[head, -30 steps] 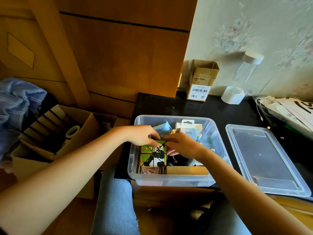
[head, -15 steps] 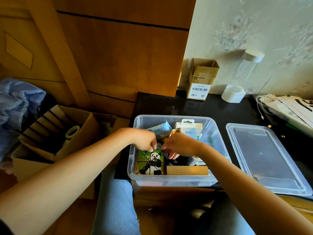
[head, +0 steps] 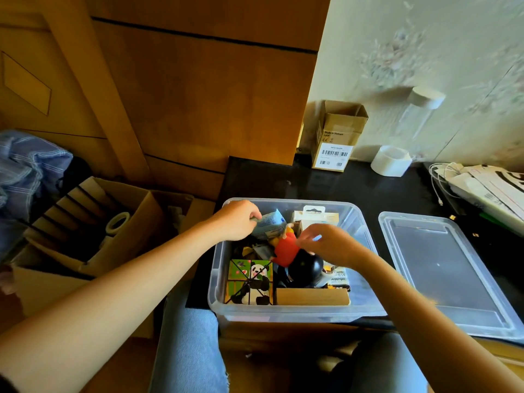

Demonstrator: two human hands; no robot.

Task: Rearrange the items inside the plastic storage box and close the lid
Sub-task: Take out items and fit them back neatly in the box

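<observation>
The clear plastic storage box stands on the black table, full of items. A panda-print cube lies at its front left and a wooden block at the front. My left hand grips a pale blue packet at the back left of the box. My right hand pinches a red toy figure held above a black round object. A white carded package stands at the back. The clear lid lies flat to the right of the box.
At the table's back stand a small cardboard box, a white tape roll and a clear bottle. Papers and cables lie at the far right. An open carton with tape sits at the left.
Both hands have left the panda cube, which now lies at the front left. My left hand moved back onto the blue packet. My right hand has lifted the red toy into view.
</observation>
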